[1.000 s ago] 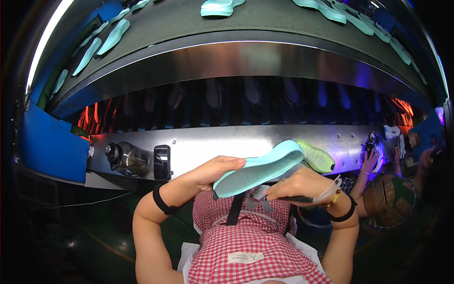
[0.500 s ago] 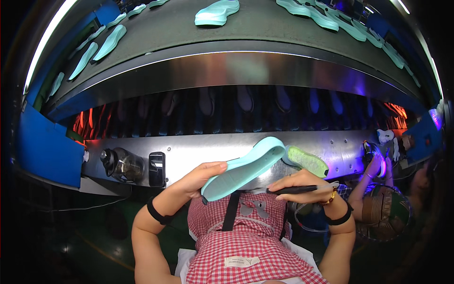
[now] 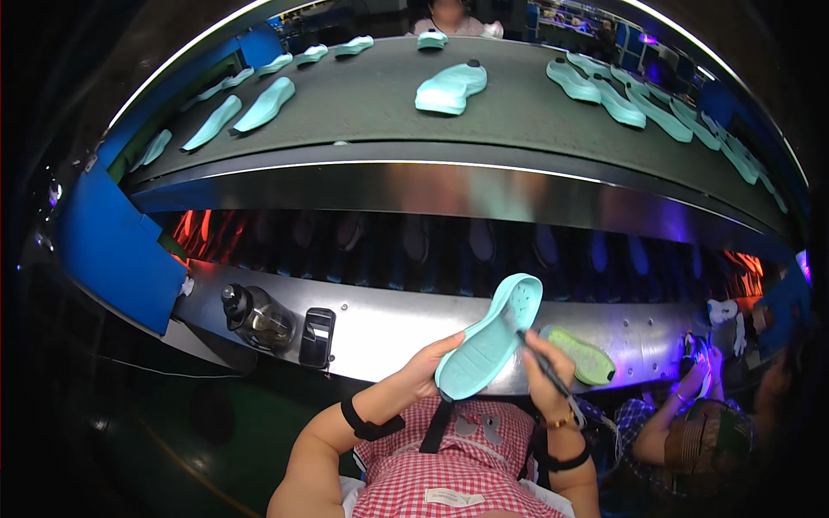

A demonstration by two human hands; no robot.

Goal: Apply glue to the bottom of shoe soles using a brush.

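Note:
My left hand (image 3: pixel 429 364) grips a mint-green shoe sole (image 3: pixel 477 356) by its left edge. The sole is tilted, its hollow inner face turned toward me. In my right hand (image 3: pixel 553 371) is a slim black-handled tool (image 3: pixel 544 369); its tip reaches the inside of the sole near the right rim. Whether the tip touches the sole, I cannot tell, and its exact kind is unclear. Just right of the held sole, partly behind my right hand, a yellow-green sole-shaped piece (image 3: pixel 585 356) lies on the metal ledge (image 3: pixel 380 324).
A dark bottle (image 3: pixel 257 318) and a black phone (image 3: pixel 318 337) occupy the ledge's left part. Beyond a dark slot, a conveyor belt (image 3: pixel 363 112) carries several mint soles (image 3: pixel 451 88). At right, a co-worker's hands (image 3: pixel 698 375) work under purple light; another person (image 3: pixel 449 19) is across the belt.
The held sole has been turned more upright, its inner face opened toward me. My right hand has brought the tool from below the sole up to its inside. The view has shifted, showing more belt.

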